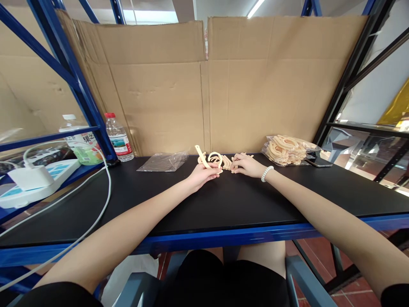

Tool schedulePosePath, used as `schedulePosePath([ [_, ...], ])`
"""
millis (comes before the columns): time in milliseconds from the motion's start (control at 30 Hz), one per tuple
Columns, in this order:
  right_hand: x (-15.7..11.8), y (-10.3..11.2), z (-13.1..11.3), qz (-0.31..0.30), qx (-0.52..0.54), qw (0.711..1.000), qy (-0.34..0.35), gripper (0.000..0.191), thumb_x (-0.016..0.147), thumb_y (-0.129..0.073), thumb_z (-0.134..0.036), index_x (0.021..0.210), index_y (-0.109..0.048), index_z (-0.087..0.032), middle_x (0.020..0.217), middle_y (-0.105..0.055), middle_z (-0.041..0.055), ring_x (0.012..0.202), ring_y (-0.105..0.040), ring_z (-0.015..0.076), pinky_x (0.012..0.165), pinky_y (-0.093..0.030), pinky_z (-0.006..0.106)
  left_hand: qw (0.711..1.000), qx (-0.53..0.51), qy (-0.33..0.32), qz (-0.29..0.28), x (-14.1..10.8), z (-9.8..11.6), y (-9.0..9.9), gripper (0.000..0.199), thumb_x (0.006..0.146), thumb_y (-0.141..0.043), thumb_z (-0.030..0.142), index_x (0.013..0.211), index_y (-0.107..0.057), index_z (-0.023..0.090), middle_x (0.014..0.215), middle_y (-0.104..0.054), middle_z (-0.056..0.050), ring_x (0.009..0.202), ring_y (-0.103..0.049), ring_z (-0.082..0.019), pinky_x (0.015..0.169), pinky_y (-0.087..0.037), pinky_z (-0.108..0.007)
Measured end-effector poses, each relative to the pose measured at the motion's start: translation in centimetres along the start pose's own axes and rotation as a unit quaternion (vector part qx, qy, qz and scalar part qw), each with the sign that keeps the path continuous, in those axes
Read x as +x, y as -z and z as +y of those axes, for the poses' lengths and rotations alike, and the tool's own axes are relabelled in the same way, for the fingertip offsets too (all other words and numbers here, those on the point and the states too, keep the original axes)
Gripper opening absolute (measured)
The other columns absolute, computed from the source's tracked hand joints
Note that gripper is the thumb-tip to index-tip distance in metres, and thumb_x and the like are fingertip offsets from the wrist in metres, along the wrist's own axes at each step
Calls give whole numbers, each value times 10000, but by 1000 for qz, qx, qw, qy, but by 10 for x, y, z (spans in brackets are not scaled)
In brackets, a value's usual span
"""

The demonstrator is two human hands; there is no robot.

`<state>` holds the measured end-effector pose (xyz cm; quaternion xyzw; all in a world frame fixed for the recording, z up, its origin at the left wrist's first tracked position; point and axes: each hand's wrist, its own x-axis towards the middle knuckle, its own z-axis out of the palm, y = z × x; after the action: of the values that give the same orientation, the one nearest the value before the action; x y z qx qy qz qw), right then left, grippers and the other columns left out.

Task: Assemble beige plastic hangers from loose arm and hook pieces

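My left hand is closed around a flat, pale wooden-looking strip that slants up and to the left from the fingers. Just behind it, a pale curved piece forms an arc; whether the fingers touch it I cannot tell. A row of similar pale pieces lies on the table between my two hands. My right hand, with a beaded bracelet at the wrist, has its fingers bent down at the right end of that row. What those fingertips hold, if anything, is hidden.
A clear bag of pale ring-shaped pieces lies at the back right beside a phone. An flat plastic bag is at the back left. Bottles, a power strip and a white cable occupy the left; cardboard stands behind.
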<state>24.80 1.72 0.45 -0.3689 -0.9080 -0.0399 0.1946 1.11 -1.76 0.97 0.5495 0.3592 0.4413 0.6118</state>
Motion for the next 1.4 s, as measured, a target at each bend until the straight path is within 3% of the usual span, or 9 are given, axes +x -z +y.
schedulePosePath([
  [167,2,3,-9,139,77,985,-67,156,892,-485,-247,872,-628,-187,893,-520,63,789,-514,175,782,-429,327,1000,-12,2,13,2,-2,1,223,617,-832,150,767,-671,110,872,-684,-71,665,-616,-91,741,-511,-275],
  [267,2,14,-16,263,176,939,-131,148,906,-456,-308,887,-551,-195,741,-515,10,672,-493,146,669,-419,284,1000,-18,7,16,2,-2,1,208,629,-825,129,764,-668,106,861,-685,-75,658,-618,-87,744,-506,-272],
  [367,2,24,-27,318,309,877,-185,211,901,-473,-426,893,-480,-215,529,-445,-66,480,-423,110,505,-361,235,1000,-22,9,19,2,-2,1,198,633,-821,114,760,-669,102,841,-686,-74,653,-617,-86,743,-505,-270],
  [467,2,28,-42,316,415,821,-234,280,869,-511,-498,881,-456,-223,400,-402,-103,344,-353,89,390,-287,208,1000,-24,10,11,2,-1,1,208,626,-828,123,774,-683,106,856,-693,-72,674,-624,-92,753,-504,-265],
  [600,5,26,-65,283,516,761,-275,208,869,-526,-409,890,-452,-215,456,-565,-47,381,-526,114,402,-371,199,1000,-28,4,3,1,-2,2,248,589,-854,160,771,-691,120,850,-700,-62,704,-632,-104,759,-498,-264],
  [867,3,16,-80,219,619,705,-268,110,847,-573,-262,873,-592,-156,850,-729,103,665,-697,156,584,-513,231,1000,-13,-13,-18,1,-2,4,313,543,-877,229,777,-699,122,812,-685,-50,687,-606,-101,759,-473,-283],
  [1067,2,3,-74,206,658,658,-303,283,724,-717,-206,910,-503,-220,832,-729,29,685,-654,118,618,-496,226,999,11,-15,-31,0,-1,4,319,548,-870,229,793,-699,118,740,-641,-23,683,-588,-103,760,-452,-292],
  [1200,3,-1,-70,182,674,652,-294,393,693,-738,-182,1018,-526,-242,805,-712,-6,662,-589,88,616,-473,214,999,19,-18,-41,-1,-1,3,292,563,-862,223,766,-677,124,723,-629,-15,686,-586,-104,759,-444,-297],
  [1400,6,-9,-67,128,690,670,-242,216,631,-768,-157,807,-644,-168,756,-649,-6,726,-595,93,703,-477,232,997,13,-31,-68,-2,-1,3,300,580,-858,229,779,-659,126,741,-643,-21,697,-589,-107,773,-446,-302],
])
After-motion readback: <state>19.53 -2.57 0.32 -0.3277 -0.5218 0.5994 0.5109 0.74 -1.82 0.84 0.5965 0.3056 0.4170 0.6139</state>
